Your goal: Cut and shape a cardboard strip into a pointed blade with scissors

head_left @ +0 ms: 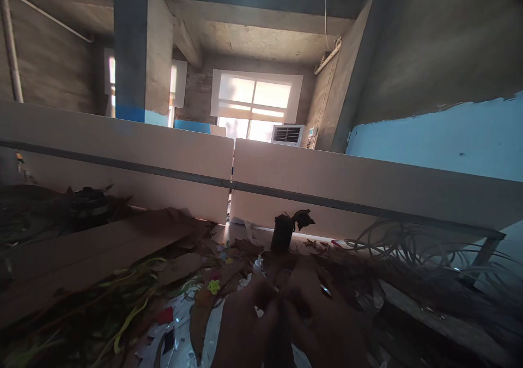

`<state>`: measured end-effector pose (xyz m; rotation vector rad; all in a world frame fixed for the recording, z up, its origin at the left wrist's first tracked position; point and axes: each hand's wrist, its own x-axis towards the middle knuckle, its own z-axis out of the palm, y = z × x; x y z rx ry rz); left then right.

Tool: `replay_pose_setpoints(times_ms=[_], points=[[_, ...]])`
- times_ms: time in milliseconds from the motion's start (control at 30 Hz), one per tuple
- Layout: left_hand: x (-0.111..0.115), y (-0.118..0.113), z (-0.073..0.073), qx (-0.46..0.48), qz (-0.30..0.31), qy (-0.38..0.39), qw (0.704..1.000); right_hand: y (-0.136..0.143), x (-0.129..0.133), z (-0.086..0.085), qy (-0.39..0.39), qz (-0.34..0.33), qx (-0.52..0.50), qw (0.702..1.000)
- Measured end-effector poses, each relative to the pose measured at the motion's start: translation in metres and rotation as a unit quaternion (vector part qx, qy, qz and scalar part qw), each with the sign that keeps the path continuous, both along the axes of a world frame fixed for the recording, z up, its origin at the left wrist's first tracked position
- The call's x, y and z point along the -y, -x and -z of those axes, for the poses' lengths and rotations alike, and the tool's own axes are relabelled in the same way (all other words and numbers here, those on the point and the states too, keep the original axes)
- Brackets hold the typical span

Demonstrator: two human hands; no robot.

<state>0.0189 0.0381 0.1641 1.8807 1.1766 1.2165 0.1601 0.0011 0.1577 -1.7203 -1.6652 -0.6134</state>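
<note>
At the bottom middle, in deep shade, my left hand [244, 320] and my right hand [312, 302] are close together with fingers bent inward. Between them is a dark elongated piece [280, 332], its kind too dark to make out; the fingers of both hands appear pinched on it. A small white bottle with a pointed nozzle [258, 264] stands just beyond my left hand. Left of that hand lie a yellow flower-shaped piece [213, 287] and a brown leaf-shaped piece [200, 319].
A dark upright container [281, 233] stands beyond the hands. Yellow-green strands [126, 297] and a cardboard sheet [102, 243] lie on the left, with a dark round object [87, 207] behind. Pale coiled tubing [400, 248] is at the right. White partition panels [310, 166] close off the back.
</note>
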Motion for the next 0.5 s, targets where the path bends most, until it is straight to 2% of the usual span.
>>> replay_pose_setpoints(times_ms=[133,367,500], points=[[-0.0020,0.0007,0.0014,-0.009,-0.006,-0.010,1.000,-0.0026,-0.0013,0.0018,-0.062,0.011,0.000,0.998],[-0.0020,0.0003,0.0018,-0.020,-0.006,-0.009,1.000,0.0022,0.0019,-0.0019,-0.024,-0.046,-0.037,0.998],[-0.0029,0.0000,0.0028,-0.002,0.021,0.006,1.000,0.0038,0.0030,-0.0063,-0.036,-0.036,-0.038,0.998]])
